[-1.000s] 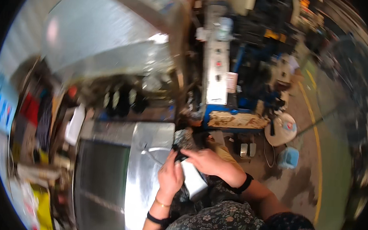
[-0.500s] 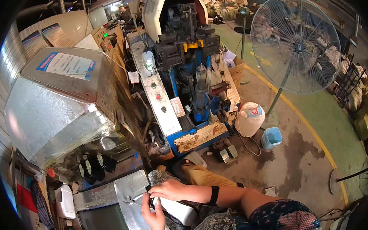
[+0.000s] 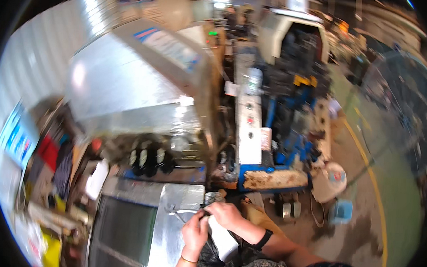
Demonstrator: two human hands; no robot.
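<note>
My left hand (image 3: pixel 194 234) and my right hand (image 3: pixel 227 216) meet above my lap, fingers closed together. A small dark bit (image 3: pixel 203 207) shows between their fingertips; motion blur hides what it is. A smooth white elongated object (image 3: pixel 222 239) lies across my lap below my hands, over dark cloth. Just left of my fingers, a thin metal hand tool (image 3: pixel 179 216), its kind unclear, rests on a shiny metal plate (image 3: pixel 167 248).
A dark belt (image 3: pixel 123 233) runs left of the plate. Several black shoe-like pieces (image 3: pixel 146 159) stand beneath a metal hood (image 3: pixel 128 89). Ahead is a blue and black machine (image 3: pixel 292 119). Right are a foot pedal (image 3: pixel 292 209), a jug (image 3: pixel 330 182), a blue bucket (image 3: pixel 340 211) and a fan (image 3: pixel 403 106).
My view has swung left, so the surroundings shift right and blur. My left fingers, more spread before, have drawn in against my right hand. The white object stays on my lap.
</note>
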